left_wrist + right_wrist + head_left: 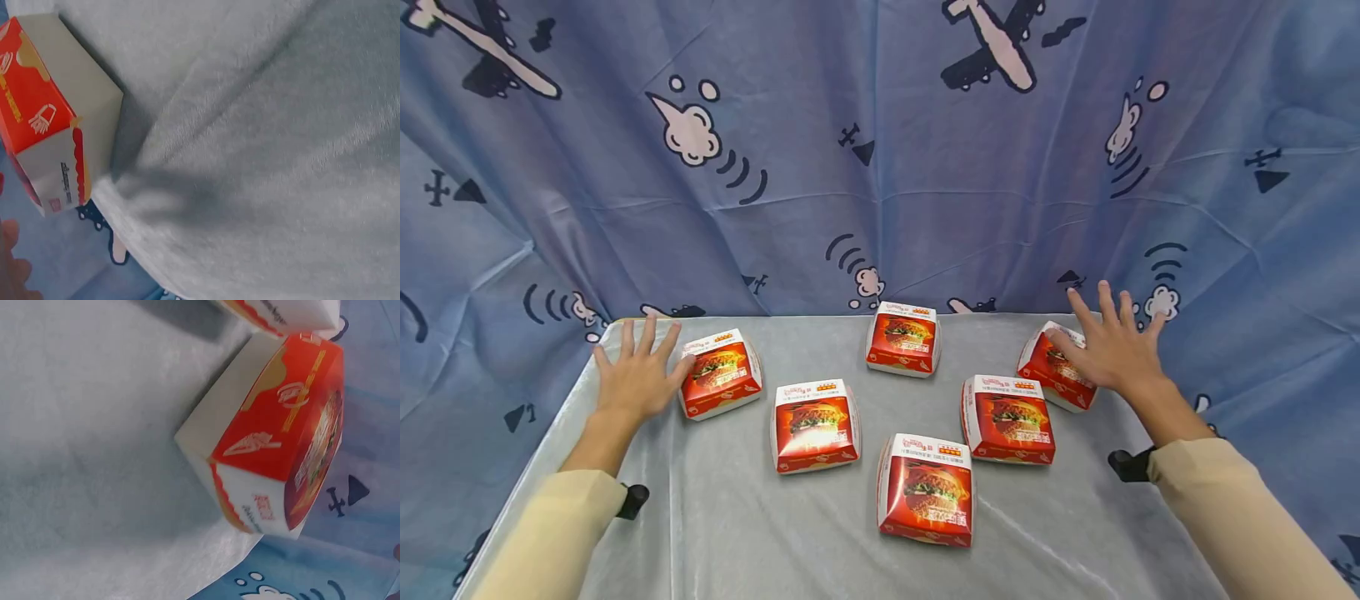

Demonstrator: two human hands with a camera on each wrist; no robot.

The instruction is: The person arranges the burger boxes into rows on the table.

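Note:
Spread wide with straight fingers, my left hand (636,377) is just left of a red-and-white burger box (722,375); its thumb tip overlaps the box's left edge, and contact cannot be told. That box (37,100) fills the left side of the left wrist view. My right hand (1111,348), also with fingers spread, hovers by the far-right burger box (1051,375) and hides part of its lid. The right wrist view shows a burger box (262,425) standing near the table edge. Neither hand holds anything.
Between the hands, more burger boxes stand on the grey cloth-covered table (730,517): one at the back (902,337), others at middle left (815,425), middle right (1007,418) and front (925,490). A blue patterned curtain (805,125) hangs behind the table.

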